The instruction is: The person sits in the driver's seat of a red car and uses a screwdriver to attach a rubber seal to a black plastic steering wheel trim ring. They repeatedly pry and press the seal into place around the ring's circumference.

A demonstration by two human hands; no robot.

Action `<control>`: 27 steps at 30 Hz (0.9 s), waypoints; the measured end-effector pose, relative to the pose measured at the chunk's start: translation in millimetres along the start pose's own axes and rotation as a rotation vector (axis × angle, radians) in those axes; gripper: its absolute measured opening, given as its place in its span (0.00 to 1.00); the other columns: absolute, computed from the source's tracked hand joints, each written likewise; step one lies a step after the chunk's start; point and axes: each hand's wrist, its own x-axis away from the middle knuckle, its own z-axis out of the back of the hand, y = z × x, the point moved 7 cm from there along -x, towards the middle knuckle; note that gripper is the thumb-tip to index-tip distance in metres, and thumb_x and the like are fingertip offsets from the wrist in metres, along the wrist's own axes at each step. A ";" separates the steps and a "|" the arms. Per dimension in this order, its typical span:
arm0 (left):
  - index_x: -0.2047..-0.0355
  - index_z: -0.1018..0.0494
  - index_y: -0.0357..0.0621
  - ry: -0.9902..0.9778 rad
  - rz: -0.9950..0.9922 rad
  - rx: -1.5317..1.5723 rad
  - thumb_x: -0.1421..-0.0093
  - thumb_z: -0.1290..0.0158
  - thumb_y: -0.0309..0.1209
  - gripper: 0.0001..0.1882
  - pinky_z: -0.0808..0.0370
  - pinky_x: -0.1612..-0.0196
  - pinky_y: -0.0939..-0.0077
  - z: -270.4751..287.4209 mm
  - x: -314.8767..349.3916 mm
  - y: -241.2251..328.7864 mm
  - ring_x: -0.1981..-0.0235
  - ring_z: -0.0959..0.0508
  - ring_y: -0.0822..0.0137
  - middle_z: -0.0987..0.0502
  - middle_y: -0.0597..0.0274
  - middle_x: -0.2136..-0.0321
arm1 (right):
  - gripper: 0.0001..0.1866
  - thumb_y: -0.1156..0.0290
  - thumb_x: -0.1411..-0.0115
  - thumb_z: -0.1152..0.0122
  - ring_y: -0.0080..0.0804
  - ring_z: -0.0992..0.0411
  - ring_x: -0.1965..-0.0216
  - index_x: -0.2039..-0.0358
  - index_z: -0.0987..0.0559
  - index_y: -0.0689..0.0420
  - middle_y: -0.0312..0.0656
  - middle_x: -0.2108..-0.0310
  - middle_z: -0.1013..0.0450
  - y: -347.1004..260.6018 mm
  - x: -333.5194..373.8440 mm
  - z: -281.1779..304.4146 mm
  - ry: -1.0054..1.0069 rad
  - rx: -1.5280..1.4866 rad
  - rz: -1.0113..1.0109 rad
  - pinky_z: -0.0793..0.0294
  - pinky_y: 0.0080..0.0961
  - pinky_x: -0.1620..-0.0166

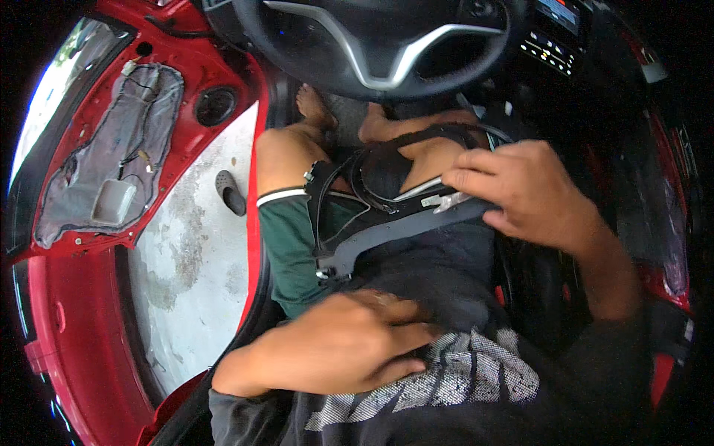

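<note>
Gripping unmounted dark trim (401, 232) across the lap (286, 249) with right hand (520, 189), leaving left hand (338, 342) loose, beside the stripped door (182, 141).

Below a black steering wheel with silver spokes (387, 82), the right hand (520, 189) grips a curved black plastic trim panel (405, 232) — the blurred left hand (338, 342) is empty before the dark, white-printed shirt (476, 375).

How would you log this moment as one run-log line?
Left hand: blurred, over dark shirt; Right hand: gripping dark trim panel over thighs; Steering wheel: ahead; Red door: open, grey sheet exposed
</note>
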 end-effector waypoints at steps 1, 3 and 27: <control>0.55 0.14 0.39 0.145 0.040 0.085 0.38 0.30 0.33 0.14 0.17 0.54 0.56 22.9 3.9 1.3 0.58 0.13 0.51 0.14 0.46 0.60 | 0.30 0.71 0.50 0.24 0.40 0.18 0.60 0.45 0.19 0.45 0.34 0.52 0.20 4.1 8.5 2.9 -0.020 0.025 0.015 0.18 0.37 0.58; 0.67 0.15 0.38 0.457 0.060 -0.080 0.44 0.26 0.31 0.10 0.19 0.56 0.60 62.5 10.9 -19.0 0.59 0.13 0.50 0.14 0.51 0.64 | 0.29 0.72 0.50 0.25 0.39 0.18 0.61 0.44 0.19 0.44 0.33 0.52 0.20 7.2 8.0 11.8 0.020 0.103 0.075 0.18 0.37 0.59; 0.60 0.21 0.36 0.871 -0.053 0.152 0.39 0.33 0.24 0.10 0.30 0.32 0.51 11.9 -14.9 -130.0 0.40 0.20 0.47 0.18 0.47 0.51 | 0.17 0.77 0.43 0.30 0.34 0.24 0.69 0.52 0.12 0.56 0.38 0.67 0.25 -44.6 32.4 24.7 0.041 0.001 -0.069 0.28 0.33 0.68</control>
